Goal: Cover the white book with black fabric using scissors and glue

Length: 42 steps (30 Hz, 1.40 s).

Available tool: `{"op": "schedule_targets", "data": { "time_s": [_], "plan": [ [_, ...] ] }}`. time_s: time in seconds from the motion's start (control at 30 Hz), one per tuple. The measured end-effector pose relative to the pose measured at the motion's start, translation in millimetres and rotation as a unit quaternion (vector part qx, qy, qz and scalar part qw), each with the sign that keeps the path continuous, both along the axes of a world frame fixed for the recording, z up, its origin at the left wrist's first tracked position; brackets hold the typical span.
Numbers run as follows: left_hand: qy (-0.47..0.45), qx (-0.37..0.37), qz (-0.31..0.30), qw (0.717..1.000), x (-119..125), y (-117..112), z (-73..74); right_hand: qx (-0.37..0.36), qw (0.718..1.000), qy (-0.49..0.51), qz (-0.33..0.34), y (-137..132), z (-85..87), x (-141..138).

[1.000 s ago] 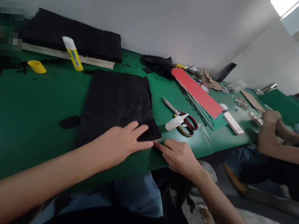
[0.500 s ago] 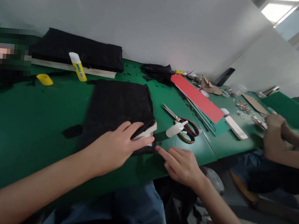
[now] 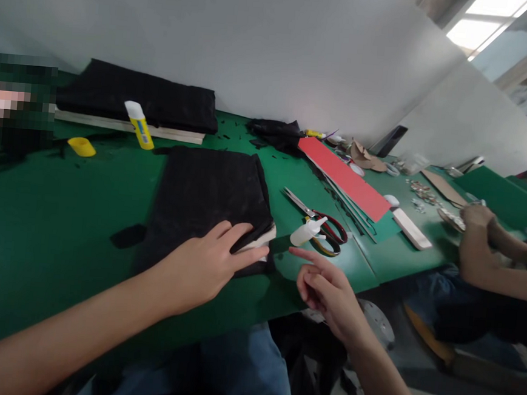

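A black cloth-covered piece [image 3: 209, 193] lies on the green table, pale board layers [image 3: 262, 239] showing at its right front corner. My left hand [image 3: 203, 263] rests on that corner, thumb and fingers closed on the raised cloth edge. What its fingertips press against is partly hidden. To the right, my right hand [image 3: 324, 287] hovers over the table edge, index finger stretched out and the others loosely curled, holding nothing. Its fingertip is near a small white glue bottle [image 3: 305, 232], which leans on a pair of scissors [image 3: 320, 220] with dark red handles.
Behind lie a second black-covered stack [image 3: 138, 99], a glue stick [image 3: 139, 125] and its yellow cap [image 3: 82, 147]. Black scraps [image 3: 275, 133] and red card [image 3: 344, 179] are at the back. At right, a co-worker's hands [image 3: 476, 217] work over the table.
My right hand has moved away from the cloth-covered piece's corner, rightward and slightly up toward the glue bottle. My left hand stays on the corner. The view has shifted slightly.
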<state>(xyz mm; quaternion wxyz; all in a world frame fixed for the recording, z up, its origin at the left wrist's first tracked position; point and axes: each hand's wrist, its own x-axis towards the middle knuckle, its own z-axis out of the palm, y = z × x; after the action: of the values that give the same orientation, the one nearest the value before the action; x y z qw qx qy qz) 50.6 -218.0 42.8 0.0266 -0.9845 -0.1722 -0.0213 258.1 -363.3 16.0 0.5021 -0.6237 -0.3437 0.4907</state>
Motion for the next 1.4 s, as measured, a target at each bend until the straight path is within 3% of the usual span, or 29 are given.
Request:
{"op": "schedule_targets", "data": {
  "time_s": [0.1,0.2,0.3,0.37,0.4,0.47,0.53,0.6,0.7,0.93,1.1,1.27,1.4],
  "plan": [
    [0.004,-0.002,-0.004,1.0,0,0,-0.1,-0.013,0.987,0.157,0.034,-1,3.8,-2],
    [0.006,0.001,-0.002,1.0,0,0,-1.1,0.0,0.973,0.221,0.066,-3,5.3,-3],
    [0.003,0.001,0.003,1.0,1,0,-2.0,0.004,0.988,0.137,0.067,-4,5.8,-5],
    [0.006,0.002,0.005,1.0,1,0,-2.1,0.05,0.996,-0.063,0.034,-5,5.3,-7],
    [0.008,0.003,0.005,1.0,1,-1,-2.1,0.097,0.976,-0.195,0.016,-5,4.5,-9],
    [0.011,0.005,0.005,1.0,1,-1,-1.9,0.196,0.884,-0.424,0.011,-5,1.6,-13],
    [0.011,0.008,0.004,1.0,1,-1,-2.2,0.254,0.799,-0.543,0.052,-6,-3.1,-18],
    [0.008,0.013,0.003,1.0,0,-1,-3.2,0.257,0.757,-0.593,0.097,-6,-8.4,-22],
    [0.003,0.015,0.0,1.0,0,0,-5.1,0.241,0.726,-0.632,0.122,-7,-13.8,-26],
    [0.013,0.007,-0.006,1.0,5,-2,-3.3,0.208,0.792,-0.562,0.117,-4,-13.6,-26],
    [0.03,0.017,-0.056,0.998,18,-9,-6.5,0.222,0.781,-0.573,0.114,-1,-16.8,-24],
    [0.026,0.019,-0.066,0.997,20,-11,-9.4,0.243,0.777,-0.567,0.125,-1,-21.3,-21],
    [0.023,0.008,-0.07,0.997,18,-8,-8.3,0.292,0.782,-0.545,0.079,-4,-26.0,-18]
  ]
}}
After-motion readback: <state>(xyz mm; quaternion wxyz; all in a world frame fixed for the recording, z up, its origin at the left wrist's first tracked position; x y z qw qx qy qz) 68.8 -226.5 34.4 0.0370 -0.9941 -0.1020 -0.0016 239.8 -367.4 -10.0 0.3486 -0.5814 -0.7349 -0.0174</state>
